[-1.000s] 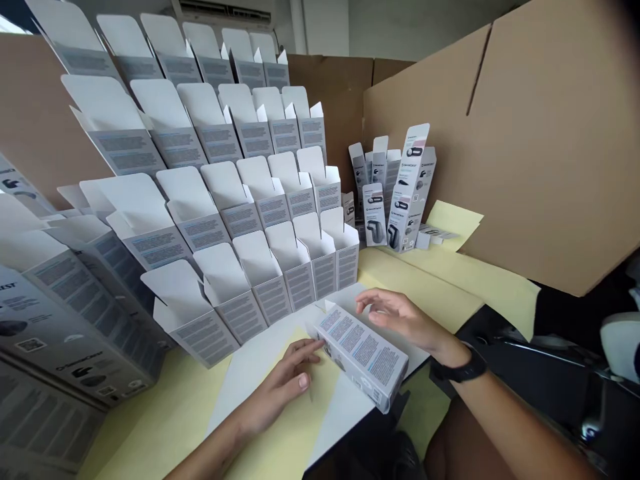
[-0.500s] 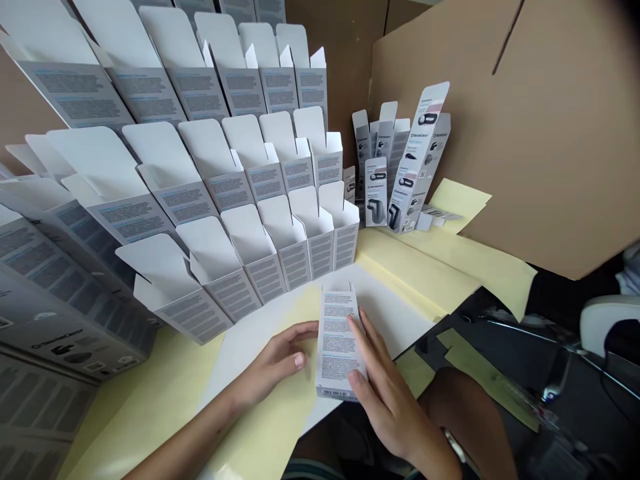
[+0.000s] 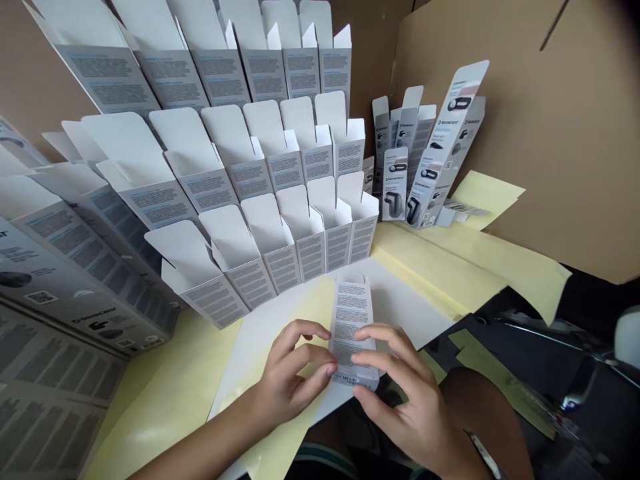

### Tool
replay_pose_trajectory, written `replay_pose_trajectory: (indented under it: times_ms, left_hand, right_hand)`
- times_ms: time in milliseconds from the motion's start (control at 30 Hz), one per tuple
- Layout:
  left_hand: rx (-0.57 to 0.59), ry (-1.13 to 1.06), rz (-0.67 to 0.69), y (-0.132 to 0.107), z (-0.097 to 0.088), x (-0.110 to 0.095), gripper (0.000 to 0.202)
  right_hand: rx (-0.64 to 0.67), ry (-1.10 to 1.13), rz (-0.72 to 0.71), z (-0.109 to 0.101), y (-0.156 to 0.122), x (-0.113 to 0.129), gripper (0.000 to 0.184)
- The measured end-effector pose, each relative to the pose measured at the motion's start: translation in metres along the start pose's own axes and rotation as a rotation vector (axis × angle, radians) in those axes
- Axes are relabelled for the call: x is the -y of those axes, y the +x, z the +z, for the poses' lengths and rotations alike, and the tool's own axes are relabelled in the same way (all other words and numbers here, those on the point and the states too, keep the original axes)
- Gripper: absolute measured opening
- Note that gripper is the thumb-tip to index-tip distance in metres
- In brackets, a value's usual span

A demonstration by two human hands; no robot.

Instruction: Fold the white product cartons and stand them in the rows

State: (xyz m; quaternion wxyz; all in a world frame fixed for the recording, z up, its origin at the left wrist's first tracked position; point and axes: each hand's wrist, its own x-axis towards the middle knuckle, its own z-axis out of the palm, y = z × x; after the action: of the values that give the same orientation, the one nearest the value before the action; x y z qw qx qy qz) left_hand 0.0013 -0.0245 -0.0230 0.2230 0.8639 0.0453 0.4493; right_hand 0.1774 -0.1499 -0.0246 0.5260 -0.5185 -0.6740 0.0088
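Observation:
A small printed carton (image 3: 353,313) lies flat on white paper in front of me, its text panel facing up and its barcode end towards me. My left hand (image 3: 297,370) is at the carton's left edge, fingers curved and apart, the fingertips beside or just touching it. Over the right side is my right hand (image 3: 413,390), its fingers spread. Two of its fingertips are at the text panel, and its thumb is by the near end. Neither hand is closed round the carton.
Rows of upright cartons with raised lids (image 3: 290,227) rise in tiers behind and to the left. More printed cartons (image 3: 440,160) stand at the back right. Yellow paper (image 3: 450,267) covers parts of the table. Large brown cardboard (image 3: 550,133) walls the right side.
My right hand has shifted from the carton's right side towards its near end, fingers more spread. My left hand has come closer to the left edge. The view has turned slightly left.

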Motion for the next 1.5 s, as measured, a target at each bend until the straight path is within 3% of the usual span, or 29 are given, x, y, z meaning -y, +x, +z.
replay_pose_trajectory:
  times_ms: [233,367,533,733,1067,1500]
  left_hand:
    - [0.013,0.026,0.067,-0.001,-0.001,0.0,0.007]
    - [0.042,-0.055,0.018,-0.004,0.0,0.004,0.025]
    - [0.157,-0.083,-0.016,-0.002,0.001,0.01,0.05]
    - [0.335,-0.024,-0.103,-0.005,0.008,0.016,0.049]
    - [0.282,-0.109,-0.137,-0.01,0.013,0.019,0.04]
    - [0.266,-0.174,-0.131,-0.011,0.014,0.018,0.041]
  right_hand:
    - [-0.002,0.03,-0.063,0.003,0.01,0.0,0.018]
    - [0.046,0.045,-0.073,-0.003,0.011,0.0,0.017]
    - [0.015,0.114,-0.047,-0.014,0.011,-0.006,0.018]
    - [-0.02,-0.089,-0.22,-0.011,0.007,-0.012,0.024]
    - [0.0,-0.175,-0.334,-0.011,0.004,-0.021,0.027]
    - [0.018,-0.176,-0.342,-0.008,0.003,-0.025,0.024]
